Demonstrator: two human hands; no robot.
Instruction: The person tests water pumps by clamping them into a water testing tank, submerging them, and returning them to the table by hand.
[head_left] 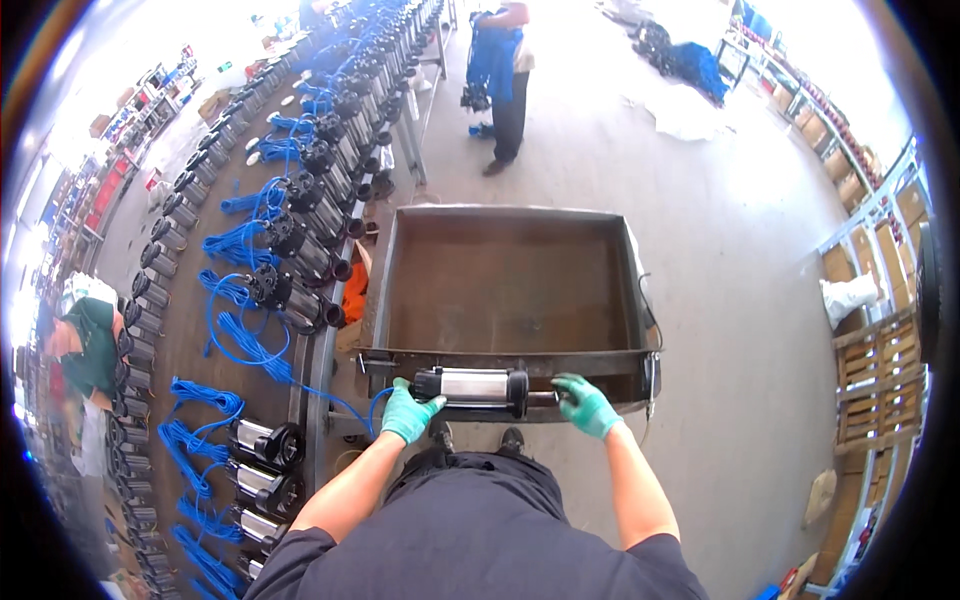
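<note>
A pump motor (473, 386) with a silver barrel and black ends lies level across the near edge of a large tank. My left hand (404, 414), in a green glove, grips its left black end, from which a blue cable runs off to the left. From the right end juts a thin metal shaft (542, 398). The fingers of my right hand (588, 405), also gloved in green, close round the tip of that shaft. Whether a small part sits between those fingers is hidden. The brown-walled tank (510, 352) stands directly beyond the motor.
To the left, a long bench (182, 352) carries rows of similar motors (290, 298) with coiled blue cables (245, 340). A person (508, 90) stands beyond the tank holding blue material; another person (88, 340) is at far left. Wooden pallets (880, 395) and shelving line the right.
</note>
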